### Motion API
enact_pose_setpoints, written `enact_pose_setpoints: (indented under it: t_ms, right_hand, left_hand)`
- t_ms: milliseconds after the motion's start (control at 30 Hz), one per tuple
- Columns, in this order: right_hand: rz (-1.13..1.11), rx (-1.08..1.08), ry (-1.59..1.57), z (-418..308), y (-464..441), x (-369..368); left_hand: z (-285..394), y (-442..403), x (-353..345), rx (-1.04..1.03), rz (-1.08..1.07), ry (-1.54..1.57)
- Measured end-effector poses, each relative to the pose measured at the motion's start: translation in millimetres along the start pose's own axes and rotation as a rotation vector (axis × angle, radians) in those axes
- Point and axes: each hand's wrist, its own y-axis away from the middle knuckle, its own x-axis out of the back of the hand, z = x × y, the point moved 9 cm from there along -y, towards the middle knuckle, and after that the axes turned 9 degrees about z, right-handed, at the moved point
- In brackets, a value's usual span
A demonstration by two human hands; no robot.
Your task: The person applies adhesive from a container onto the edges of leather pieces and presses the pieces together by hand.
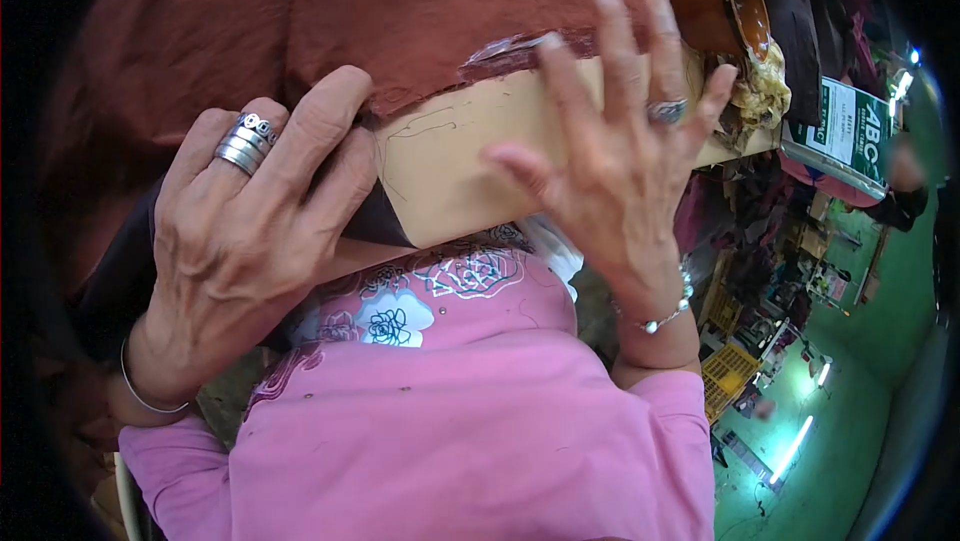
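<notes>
Reddish-brown fabric (450, 11) covers the far part of a tan board or tabletop (470, 141). Its near edge is frayed, with a shiny, dark red strip (510, 53) along it. My left hand (260, 191), wearing rings, lies on the fabric's left part with its fingers bent and closed on the cloth; the fingertips are partly hidden. Over the board's right side my right hand (630, 141) is spread open, palm down, slightly blurred, its index finger near the shiny strip. I see nothing held in it. Loose dark threads (425, 128) lie on the board between the hands.
A brown glazed pot (712, 6) stands at the board's far right, beside a crumpled yellowish mass (762, 91). Further right is a green and white ABC package (855, 136). Dark cloth and a yellow crate (728, 381) are beyond the board's right edge.
</notes>
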Motion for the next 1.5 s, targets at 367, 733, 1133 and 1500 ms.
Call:
enact_pose_setpoints:
  t_ms: [367, 733, 1133, 1500]
  right_hand:
    - [-0.128, -0.042, -0.197, -39, -13, 8]
    - [-0.277, -0.139, -0.171, -29, -17, -4]
    - [0.165, -0.025, -0.495, -44, -16, -9]
    - [0.011, -0.336, -0.850, 31, 2, 5]
  left_hand:
    - [1, -2, 7, 0.044, 0.020, -0.005]
    - [-6, 1, 6, 0.057, 0.031, 0.070]
    - [-6, 0, 9, 0.083, -0.010, 0.142]
    - [-5, -3, 12, 0.092, 0.019, 0.129]
